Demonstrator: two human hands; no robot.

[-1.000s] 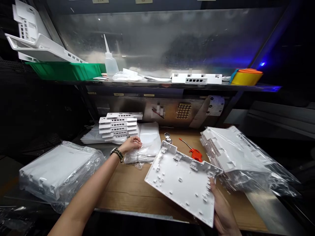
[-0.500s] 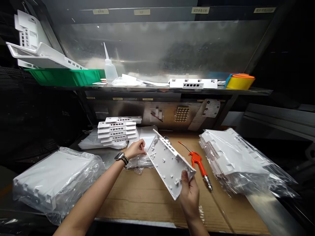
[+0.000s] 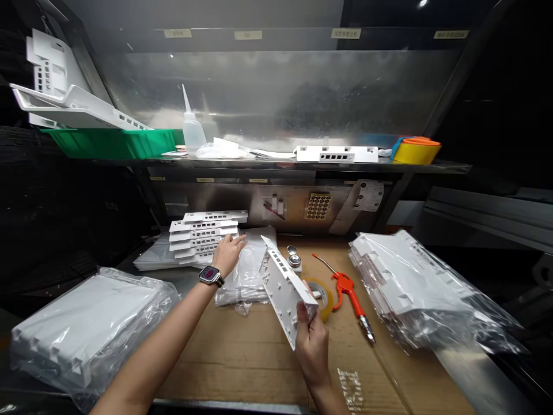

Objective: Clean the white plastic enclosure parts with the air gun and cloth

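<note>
White plastic cover (image 3: 280, 297) clamped by one end

The right hand (image 3: 311, 343) has its fingers clamped on the cover's near end, holding it tilted above the cardboard-covered surface (image 3: 242, 343). It looks light and stiff, probably slick on its flat faces; the small moulded posts may snap, so the rim suits a hold. The left hand's (image 3: 227, 257) fingers look loosely apart, near thin, glossy clear bags (image 3: 254, 265) and a stack of slotted white parts (image 3: 203, 233).

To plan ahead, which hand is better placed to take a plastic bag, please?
Probably the left hand: it looks free near the plastic bags, while the right hand grips the white panel.
</note>
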